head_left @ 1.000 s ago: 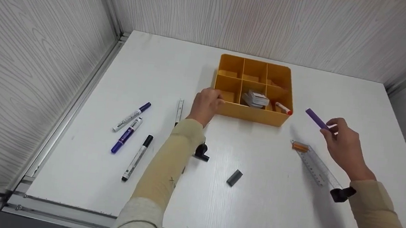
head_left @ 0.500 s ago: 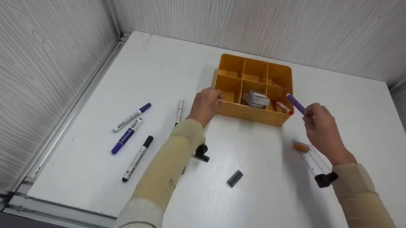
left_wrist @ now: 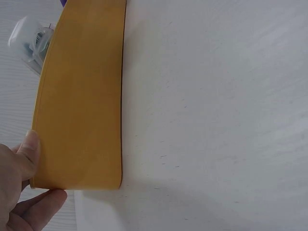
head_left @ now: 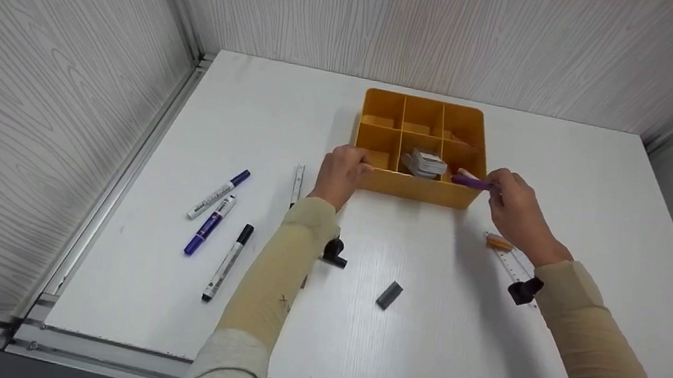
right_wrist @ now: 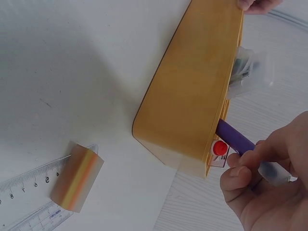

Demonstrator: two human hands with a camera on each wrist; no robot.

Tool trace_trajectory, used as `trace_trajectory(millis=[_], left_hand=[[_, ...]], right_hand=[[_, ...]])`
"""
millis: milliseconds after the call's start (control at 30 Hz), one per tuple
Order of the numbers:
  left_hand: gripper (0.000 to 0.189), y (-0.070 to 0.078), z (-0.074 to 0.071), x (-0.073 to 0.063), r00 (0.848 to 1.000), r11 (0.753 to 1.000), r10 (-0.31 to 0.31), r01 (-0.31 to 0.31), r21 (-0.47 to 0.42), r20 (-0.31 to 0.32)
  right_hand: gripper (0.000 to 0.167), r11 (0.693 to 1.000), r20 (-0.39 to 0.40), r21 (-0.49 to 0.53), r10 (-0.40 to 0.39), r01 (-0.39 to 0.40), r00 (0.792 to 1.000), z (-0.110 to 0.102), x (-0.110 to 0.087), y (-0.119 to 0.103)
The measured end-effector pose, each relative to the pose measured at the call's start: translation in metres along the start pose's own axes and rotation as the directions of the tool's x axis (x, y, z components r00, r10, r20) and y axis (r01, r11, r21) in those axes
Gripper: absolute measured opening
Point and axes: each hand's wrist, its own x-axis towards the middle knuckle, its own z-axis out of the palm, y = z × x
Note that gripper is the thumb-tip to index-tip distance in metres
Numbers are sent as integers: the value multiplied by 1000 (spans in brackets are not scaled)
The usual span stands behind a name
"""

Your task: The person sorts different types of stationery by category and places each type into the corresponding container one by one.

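Observation:
My left hand [head_left: 340,174] grips the front left corner of a yellow six-compartment box [head_left: 414,188], thumb and fingers on its rim. My right hand [head_left: 516,209] pinches a purple marker [right_wrist: 236,137] at the box's front right. The marker's far end dips into the front right compartment, and its near end looks whitish in the right wrist view. In that same compartment leans a white marker with a red end [right_wrist: 220,147]. A clear plastic case [head_left: 427,163] sits in the front middle compartment.
Several markers lie to the left, among them a black-capped marker [head_left: 228,263]. A small dark grey block [head_left: 389,295] lies in front. At right, an orange-striped block [right_wrist: 77,178] rests on a clear ruler [right_wrist: 33,183]. Another narrow ruled strip [head_left: 298,185] is beside my left arm.
My right hand has moved left to the box with the purple marker, whose far end has tipped down into the front right compartment. My left hand has stayed on the corner.

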Motion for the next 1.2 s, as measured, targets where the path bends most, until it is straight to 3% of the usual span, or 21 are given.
trace_trajectory(millis=[133,333,533,867,1200], left_hand=[[19,0,0,1,1000,1000,0,0,3,2],[18,0,-1,1,1000,1000,-1,1,13,14],[20,1,-2,1,1000,1000,-2,2,17,10],[19,0,-1,1,1000,1000,-21,21,-3,15],[17,-1,0,1,1000,1000,-13,13,-22,12]], right_hand=[[19,999,10,-3,42,-42,999,3,3,-1],[20,999,-31,-45,-3,2,1000,10,4,2],[20,997,-13,-64,53,-53,999,14,4,3],[23,996,-63,-78,-39,34,997,17,0,7],[35,994,45,-68,86,-82,995,16,-5,6]])
